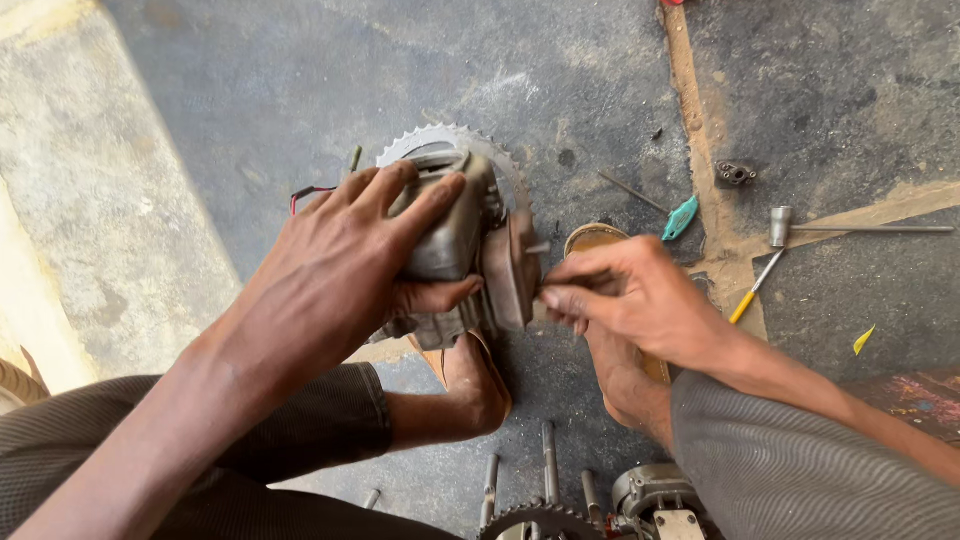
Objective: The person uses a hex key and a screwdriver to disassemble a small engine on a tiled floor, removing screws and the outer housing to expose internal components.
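Right now I see my left hand (350, 260) wrapped over the top of a greasy grey engine casing (450, 235), fingers spread across its rounded shell and thumb hooked underneath, so it is closed firmly on it; the casing is held up off the concrete floor (250, 90), just above my sandalled feet (470, 385); my right hand (630, 295) sits at the casing's right side, fingers pinched narrow against its brownish end cover (515, 270), though I cannot tell whether a small part is held between the fingertips; behind the casing a toothed sprocket (450, 140) lies flat on the floor, its rim showing above my left fingers; red and black wires (305, 192) trail out to the casing's left; to the right of the casing lie a green-handled tool (680, 217), a yellow-handled screwdriver (755, 288), a long socket wrench (860, 229) and a small metal fitting (735, 173), all well apart from my hands; nearer me than the casing, at the bottom edge of the view, a second gear (535, 520) with shafts and another metal housing (655, 495) rest on the floor.
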